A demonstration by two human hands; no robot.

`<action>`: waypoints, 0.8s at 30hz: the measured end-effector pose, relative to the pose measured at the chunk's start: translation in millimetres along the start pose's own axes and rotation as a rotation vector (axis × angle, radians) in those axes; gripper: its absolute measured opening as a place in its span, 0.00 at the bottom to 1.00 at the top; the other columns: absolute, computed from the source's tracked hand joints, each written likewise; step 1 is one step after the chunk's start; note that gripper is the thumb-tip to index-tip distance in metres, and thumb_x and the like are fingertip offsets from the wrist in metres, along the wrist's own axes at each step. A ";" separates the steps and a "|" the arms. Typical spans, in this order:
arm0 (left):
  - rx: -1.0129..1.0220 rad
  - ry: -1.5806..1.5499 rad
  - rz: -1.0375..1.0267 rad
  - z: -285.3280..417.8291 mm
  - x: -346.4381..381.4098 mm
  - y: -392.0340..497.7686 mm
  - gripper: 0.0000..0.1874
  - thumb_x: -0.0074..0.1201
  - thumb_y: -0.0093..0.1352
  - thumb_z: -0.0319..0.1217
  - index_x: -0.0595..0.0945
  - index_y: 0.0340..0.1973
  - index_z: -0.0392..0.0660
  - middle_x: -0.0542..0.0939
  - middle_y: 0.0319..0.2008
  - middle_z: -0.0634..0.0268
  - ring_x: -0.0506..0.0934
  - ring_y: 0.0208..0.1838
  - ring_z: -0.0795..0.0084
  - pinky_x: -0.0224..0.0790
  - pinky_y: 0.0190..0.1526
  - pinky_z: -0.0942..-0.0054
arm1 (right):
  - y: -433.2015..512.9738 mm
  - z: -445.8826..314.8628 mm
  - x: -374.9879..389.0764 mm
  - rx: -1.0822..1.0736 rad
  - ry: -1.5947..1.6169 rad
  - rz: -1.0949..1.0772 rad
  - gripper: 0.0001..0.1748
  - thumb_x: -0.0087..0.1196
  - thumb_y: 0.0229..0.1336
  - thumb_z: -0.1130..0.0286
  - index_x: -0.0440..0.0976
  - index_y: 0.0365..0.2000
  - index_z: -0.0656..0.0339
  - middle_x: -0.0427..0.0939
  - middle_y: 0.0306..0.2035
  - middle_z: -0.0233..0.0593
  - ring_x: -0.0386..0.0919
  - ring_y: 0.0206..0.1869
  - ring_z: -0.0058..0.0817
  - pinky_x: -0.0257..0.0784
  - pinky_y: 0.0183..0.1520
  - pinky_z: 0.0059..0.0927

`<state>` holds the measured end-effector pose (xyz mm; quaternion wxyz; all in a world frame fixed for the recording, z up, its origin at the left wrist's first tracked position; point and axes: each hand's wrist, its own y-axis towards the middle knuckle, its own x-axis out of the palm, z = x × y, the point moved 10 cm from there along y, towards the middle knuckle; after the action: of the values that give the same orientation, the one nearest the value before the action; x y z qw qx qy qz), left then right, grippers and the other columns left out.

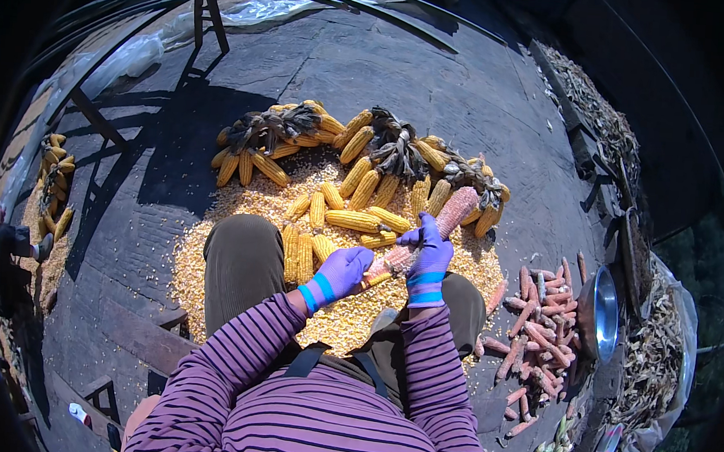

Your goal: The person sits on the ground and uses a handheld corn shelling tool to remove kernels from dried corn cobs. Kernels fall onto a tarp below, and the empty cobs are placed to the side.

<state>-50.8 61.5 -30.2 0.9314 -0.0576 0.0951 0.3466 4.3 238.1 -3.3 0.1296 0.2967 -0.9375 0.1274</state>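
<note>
My left hand (348,271), in a purple glove with blue bands, closes around one end of a mostly stripped corn ear (391,264). A strip of yellow kernels remains along that ear's lower side. My right hand (430,250), gloved alike, is shut on a thick pinkish bare cob (459,208) that sticks out past its fingers, up and to the right. Where ear and cob meet is partly hidden by the right fingers. Beneath both hands spreads a heap of loose kernels (337,330). Several yellow corn ears (355,220) lie on it just ahead.
Braided bunches of corn ears (398,147) arc along the heap's far side. To the right are a pile of bare cobs (542,330) and a metal bowl (605,315) on its side. A wooden bench (144,337) stands at left; another person's foot (43,247) shows at far left.
</note>
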 end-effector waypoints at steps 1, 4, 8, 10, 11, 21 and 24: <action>0.006 0.005 -0.011 -4.6 0.4 1.2 0.16 0.42 0.77 0.38 0.72 0.31 0.40 0.71 0.25 0.60 0.67 0.28 0.67 0.63 0.33 0.66 | 2.4 1.8 -0.7 -0.006 0.003 -0.009 0.13 0.57 0.64 0.67 0.77 0.35 0.70 0.69 0.17 0.35 0.72 0.18 0.29 0.73 0.27 0.31; 0.469 0.359 0.140 33.2 2.4 -6.9 0.14 0.49 0.75 0.40 0.77 0.40 0.41 0.77 0.30 0.59 0.71 0.31 0.63 0.66 0.35 0.67 | 0.9 1.4 5.7 -0.006 0.017 -0.031 0.14 0.58 0.64 0.66 0.76 0.38 0.70 0.71 0.18 0.35 0.73 0.19 0.28 0.72 0.27 0.30; -0.115 0.040 0.019 -12.5 15.6 2.2 0.18 0.52 0.75 0.44 0.80 0.41 0.39 0.78 0.30 0.61 0.73 0.32 0.70 0.67 0.35 0.69 | -13.2 4.7 19.0 0.034 0.044 -0.112 0.16 0.58 0.65 0.67 0.74 0.45 0.69 0.75 0.20 0.34 0.74 0.19 0.25 0.71 0.26 0.27; -0.275 -0.033 0.013 -15.1 10.1 -0.4 0.19 0.50 0.76 0.43 0.80 0.38 0.38 0.76 0.27 0.64 0.71 0.32 0.77 0.66 0.36 0.71 | -15.0 3.2 24.6 0.035 0.075 -0.136 0.15 0.58 0.65 0.67 0.74 0.45 0.68 0.76 0.20 0.34 0.74 0.19 0.24 0.70 0.26 0.25; -0.166 -0.064 0.020 -23.8 6.3 4.5 0.18 0.50 0.76 0.42 0.80 0.37 0.38 0.76 0.27 0.64 0.70 0.32 0.77 0.66 0.37 0.71 | -13.7 0.6 24.5 0.032 0.094 -0.129 0.15 0.58 0.65 0.67 0.74 0.45 0.68 0.76 0.20 0.34 0.74 0.19 0.24 0.70 0.26 0.25; 0.137 0.565 0.063 51.7 10.9 -17.2 0.33 0.53 0.69 0.57 0.73 0.57 0.44 0.79 0.49 0.50 0.79 0.52 0.51 0.72 0.52 0.57 | 7.8 12.7 -3.6 0.038 -0.006 0.036 0.15 0.59 0.63 0.63 0.74 0.29 0.66 0.75 0.17 0.38 0.74 0.17 0.27 0.68 0.25 0.27; 0.193 0.635 0.057 50.8 13.2 -18.6 0.28 0.48 0.71 0.57 0.74 0.49 0.43 0.79 0.44 0.51 0.79 0.49 0.50 0.73 0.48 0.53 | -1.3 9.5 9.8 0.015 0.035 -0.010 0.14 0.58 0.64 0.67 0.73 0.41 0.68 0.74 0.19 0.35 0.72 0.17 0.24 0.69 0.24 0.27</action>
<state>-21.9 64.7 17.2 0.8463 -0.0716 0.4145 0.3268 -4.2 229.0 -8.8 0.1442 0.3002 -0.9326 0.1391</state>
